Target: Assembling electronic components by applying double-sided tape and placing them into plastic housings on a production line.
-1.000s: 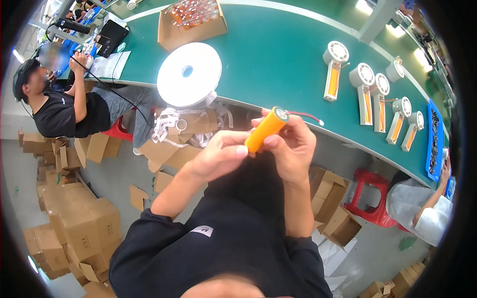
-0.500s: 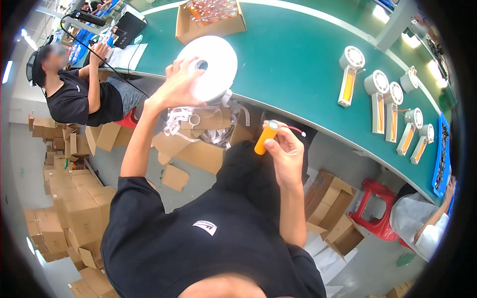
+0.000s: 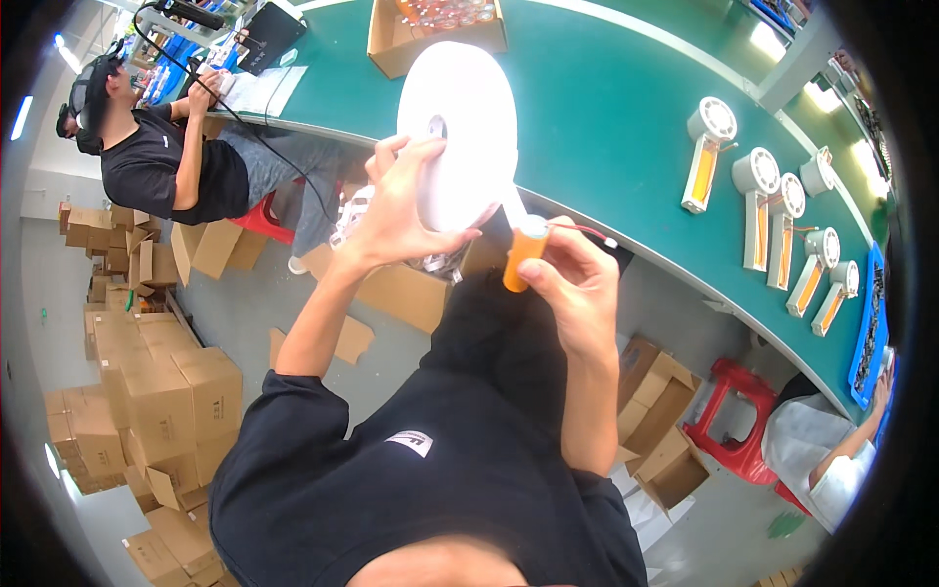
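Observation:
My left hand (image 3: 391, 215) grips a large white roll (image 3: 474, 117) of tape or labels by its side, its thumb below and its fingers near the core hole. The roll is tilted, over the near edge of the green table. A short white strip (image 3: 513, 206) runs from the roll down to the top of an orange cylindrical battery (image 3: 524, 262). Between thumb and fingers, my right hand (image 3: 582, 289) pinches that battery nearly upright. Its red lead with a small white connector (image 3: 611, 242) sticks out to the right, past my fingers.
Several white fan-like units with orange cells (image 3: 702, 171) lie on the right of the green table (image 3: 606, 127). A cardboard box of parts (image 3: 391, 54) stands at the back. A co-worker (image 3: 156, 161) sits at the left; another person's arm (image 3: 846, 450) shows beside a blue tray (image 3: 866, 323).
The roll has moved right and turned more edge-on, closer to the battery. A strip now spans from it to the battery's top. My right hand keeps its pinch on the battery.

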The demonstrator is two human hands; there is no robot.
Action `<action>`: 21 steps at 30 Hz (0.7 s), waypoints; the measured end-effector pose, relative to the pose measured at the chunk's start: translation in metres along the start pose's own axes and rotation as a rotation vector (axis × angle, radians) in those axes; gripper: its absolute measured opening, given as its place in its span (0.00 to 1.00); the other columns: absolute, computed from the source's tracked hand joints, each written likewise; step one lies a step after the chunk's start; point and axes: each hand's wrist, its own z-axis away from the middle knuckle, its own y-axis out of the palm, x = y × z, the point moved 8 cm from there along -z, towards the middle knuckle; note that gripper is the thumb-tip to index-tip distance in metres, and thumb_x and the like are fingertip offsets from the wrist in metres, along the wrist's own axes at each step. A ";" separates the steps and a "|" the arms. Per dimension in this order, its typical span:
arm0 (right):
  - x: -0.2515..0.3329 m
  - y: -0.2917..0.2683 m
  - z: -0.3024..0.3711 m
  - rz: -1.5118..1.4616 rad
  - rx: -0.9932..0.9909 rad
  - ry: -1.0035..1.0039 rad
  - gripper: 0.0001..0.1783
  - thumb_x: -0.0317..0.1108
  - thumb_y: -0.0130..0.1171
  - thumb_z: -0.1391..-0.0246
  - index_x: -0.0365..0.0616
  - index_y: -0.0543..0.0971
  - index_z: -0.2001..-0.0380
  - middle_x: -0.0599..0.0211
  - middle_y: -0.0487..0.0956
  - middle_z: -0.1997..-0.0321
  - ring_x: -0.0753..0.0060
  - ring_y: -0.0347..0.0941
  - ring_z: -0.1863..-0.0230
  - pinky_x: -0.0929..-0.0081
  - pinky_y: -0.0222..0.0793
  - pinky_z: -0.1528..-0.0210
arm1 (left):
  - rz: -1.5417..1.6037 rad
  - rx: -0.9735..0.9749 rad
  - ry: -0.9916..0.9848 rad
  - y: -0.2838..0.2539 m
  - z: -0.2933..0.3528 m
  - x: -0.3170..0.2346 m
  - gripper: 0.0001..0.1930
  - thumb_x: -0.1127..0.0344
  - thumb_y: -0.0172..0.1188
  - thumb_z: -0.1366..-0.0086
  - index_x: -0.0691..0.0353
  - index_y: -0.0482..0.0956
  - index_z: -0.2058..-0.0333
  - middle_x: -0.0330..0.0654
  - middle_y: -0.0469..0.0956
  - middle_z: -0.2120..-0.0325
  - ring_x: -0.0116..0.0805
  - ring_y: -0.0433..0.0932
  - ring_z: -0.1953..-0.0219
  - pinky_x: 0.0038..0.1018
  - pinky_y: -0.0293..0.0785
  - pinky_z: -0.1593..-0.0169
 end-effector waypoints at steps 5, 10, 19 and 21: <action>0.011 -0.001 0.016 -0.094 -0.005 -0.011 0.17 0.27 0.68 0.53 0.32 0.78 0.60 0.65 0.74 0.61 0.68 0.76 0.59 0.71 0.72 0.52 | 0.126 -0.030 -0.187 0.014 0.003 0.015 0.50 0.47 0.72 0.60 0.68 0.59 0.42 0.51 0.64 0.54 0.45 0.59 0.49 0.39 0.55 0.42; 0.015 -0.006 0.034 -0.141 -0.082 -0.002 0.21 0.32 0.72 0.55 0.32 0.78 0.59 0.64 0.75 0.61 0.67 0.75 0.59 0.68 0.71 0.51 | 0.359 -0.014 -0.297 0.021 -0.001 0.023 0.54 0.44 0.70 0.60 0.68 0.55 0.39 0.48 0.60 0.53 0.42 0.56 0.48 0.37 0.57 0.43; 0.017 0.008 0.063 -0.021 0.067 0.033 0.21 0.18 0.71 0.61 0.30 0.79 0.60 0.61 0.76 0.61 0.72 0.72 0.59 0.76 0.66 0.54 | 0.638 -0.049 -0.380 0.031 -0.008 0.017 0.55 0.52 0.71 0.62 0.68 0.55 0.37 0.44 0.59 0.50 0.37 0.58 0.48 0.32 0.55 0.42; -0.004 0.010 0.076 0.032 0.069 0.095 0.22 0.18 0.71 0.60 0.34 0.80 0.58 0.63 0.75 0.60 0.74 0.71 0.58 0.77 0.66 0.53 | 0.556 -0.102 -0.295 0.025 -0.015 0.009 0.53 0.54 0.70 0.61 0.69 0.56 0.37 0.44 0.61 0.50 0.37 0.57 0.47 0.32 0.56 0.42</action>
